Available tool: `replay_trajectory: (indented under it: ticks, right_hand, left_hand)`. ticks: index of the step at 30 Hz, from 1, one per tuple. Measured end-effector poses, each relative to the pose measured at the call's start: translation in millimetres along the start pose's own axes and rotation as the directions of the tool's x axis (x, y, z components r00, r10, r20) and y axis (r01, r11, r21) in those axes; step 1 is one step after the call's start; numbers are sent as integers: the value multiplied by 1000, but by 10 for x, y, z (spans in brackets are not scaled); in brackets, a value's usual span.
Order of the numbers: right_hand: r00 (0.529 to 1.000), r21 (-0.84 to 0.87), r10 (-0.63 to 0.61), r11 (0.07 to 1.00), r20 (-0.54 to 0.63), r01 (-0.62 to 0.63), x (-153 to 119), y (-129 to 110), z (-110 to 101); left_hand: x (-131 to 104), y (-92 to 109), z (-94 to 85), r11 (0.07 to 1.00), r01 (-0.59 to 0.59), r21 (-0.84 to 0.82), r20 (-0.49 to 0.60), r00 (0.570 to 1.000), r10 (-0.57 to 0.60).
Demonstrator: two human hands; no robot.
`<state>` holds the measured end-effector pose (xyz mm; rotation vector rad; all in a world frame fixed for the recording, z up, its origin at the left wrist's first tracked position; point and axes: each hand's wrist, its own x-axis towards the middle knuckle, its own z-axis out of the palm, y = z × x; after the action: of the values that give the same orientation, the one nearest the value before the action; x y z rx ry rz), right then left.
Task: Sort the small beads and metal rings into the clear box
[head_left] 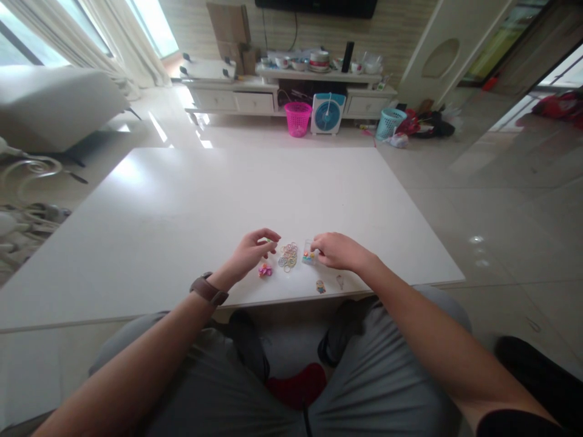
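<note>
My left hand (253, 251) hovers over the table, its fingers loosely curved and the thumb apart from them. A bit of green shows in the gap between thumb and fingers; whether it lies beneath is unclear. Just below sits a cluster of pink and orange pieces (265, 270). Pale, many-coloured small rings (288, 257) lie in a pile between my hands. My right hand (339, 250) has its fingers bent together at a small clear box (308, 260) with colourful little pieces inside; its fingertips are partly hidden. Nearer the edge lie a small cartoon-figure piece (320, 286) and a small clip-like item (340, 281).
The white table (255, 188) extends away in front of me, its near edge by my knees. Beyond it stand a pink basket (298, 119), a blue-and-white fan (328, 114) and a light-blue basket (390, 123). A low cabinet (218, 98) lines the wall.
</note>
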<state>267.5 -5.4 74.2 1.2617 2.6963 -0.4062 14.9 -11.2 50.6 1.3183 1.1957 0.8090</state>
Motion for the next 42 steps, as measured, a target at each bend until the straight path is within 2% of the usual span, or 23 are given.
replay_trajectory:
  ticks: [8,23,42]
  right_hand:
    - [994,-19,31,999,106,-29,26,-2,41]
    - [987,-43,73,997,146,-67,0,-41,-5]
    - [987,42,65,997,145,-72,-5,-30,55]
  left_hand:
    - [-1,20,40,1000,15,10,14,1000,-15]
    - [2,-18,36,1000,21,17,31,999,-21]
    - [-1,-33,60,1000,12,26,62,998,-13]
